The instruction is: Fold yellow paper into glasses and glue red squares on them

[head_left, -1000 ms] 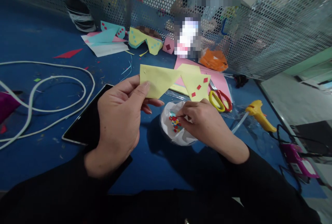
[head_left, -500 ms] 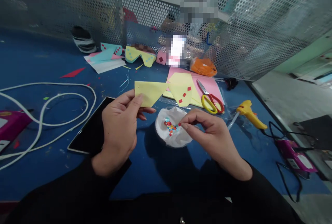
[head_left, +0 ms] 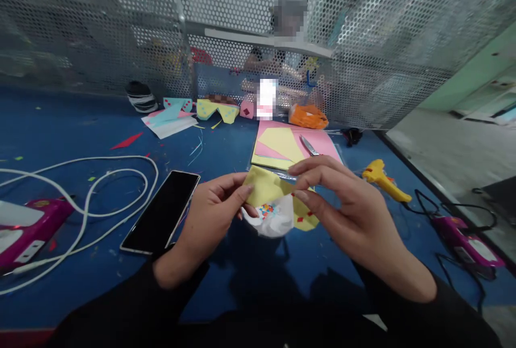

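Note:
My left hand (head_left: 217,205) is closed on a yellow paper cut-out (head_left: 264,186), thumb in front. The cut-out's right part hangs lower and bears small red squares, partly covered by my right hand (head_left: 346,208). Thumb and forefinger of that hand pinch a tiny red paper piece (head_left: 293,194) against or close to the cut-out's middle; whether it touches is unclear. Below and behind the cut-out is a white-lined bowl (head_left: 278,225) of small coloured bits (head_left: 266,210).
A phone (head_left: 161,211) and a looped white cable (head_left: 86,197) lie left. Scissors (head_left: 308,145), partly hidden, rest on stacked coloured paper (head_left: 278,141). A yellow glue gun (head_left: 385,180) lies right. Finished-looking paper glasses (head_left: 217,110) stand near the perforated metal screen (head_left: 226,47); a person sits behind it.
The yellow cut-out has moved right and down over the bowl and tilted. My right hand has lifted from the bowl to the cut-out with the red piece. The camera view has shifted.

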{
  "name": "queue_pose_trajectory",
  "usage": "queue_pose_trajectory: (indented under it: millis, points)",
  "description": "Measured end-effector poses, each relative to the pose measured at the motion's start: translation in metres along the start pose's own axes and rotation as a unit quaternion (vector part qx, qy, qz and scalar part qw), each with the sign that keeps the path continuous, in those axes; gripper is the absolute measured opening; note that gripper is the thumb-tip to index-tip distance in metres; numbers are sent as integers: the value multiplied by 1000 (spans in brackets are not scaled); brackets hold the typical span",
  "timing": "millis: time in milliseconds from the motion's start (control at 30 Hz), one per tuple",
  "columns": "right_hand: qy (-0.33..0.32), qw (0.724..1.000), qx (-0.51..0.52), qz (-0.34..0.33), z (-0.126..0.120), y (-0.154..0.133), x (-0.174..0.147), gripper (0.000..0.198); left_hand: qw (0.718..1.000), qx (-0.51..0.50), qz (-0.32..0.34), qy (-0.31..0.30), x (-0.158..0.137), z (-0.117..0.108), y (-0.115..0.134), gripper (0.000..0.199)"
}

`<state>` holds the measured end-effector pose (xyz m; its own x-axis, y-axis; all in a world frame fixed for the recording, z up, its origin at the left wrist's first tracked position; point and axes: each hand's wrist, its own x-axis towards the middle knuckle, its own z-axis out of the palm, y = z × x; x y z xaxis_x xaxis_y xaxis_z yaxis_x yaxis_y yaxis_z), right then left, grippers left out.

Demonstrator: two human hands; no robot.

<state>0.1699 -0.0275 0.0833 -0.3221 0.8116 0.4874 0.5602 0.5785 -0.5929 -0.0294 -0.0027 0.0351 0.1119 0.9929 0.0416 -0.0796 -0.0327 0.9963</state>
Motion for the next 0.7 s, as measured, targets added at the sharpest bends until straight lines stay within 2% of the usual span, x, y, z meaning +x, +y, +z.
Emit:
queue_pose_trajectory:
  millis: [100,200,567,700]
  points:
    - [-52,998,26,22,4,8,2,9,998,21,-15,-52,-1,1,2,15]
    - [-74,995,46,51,12,18,-2,8,997,27,-17,-64,-1,4,1,16]
    - [-62,989,70,111,21,33,-9,10,996,36,-46,-61,0,7,-7,25]
    - [-44,986,82,138,20,33,-9,10,996,37,-46,-67,-1,7,-9,47]
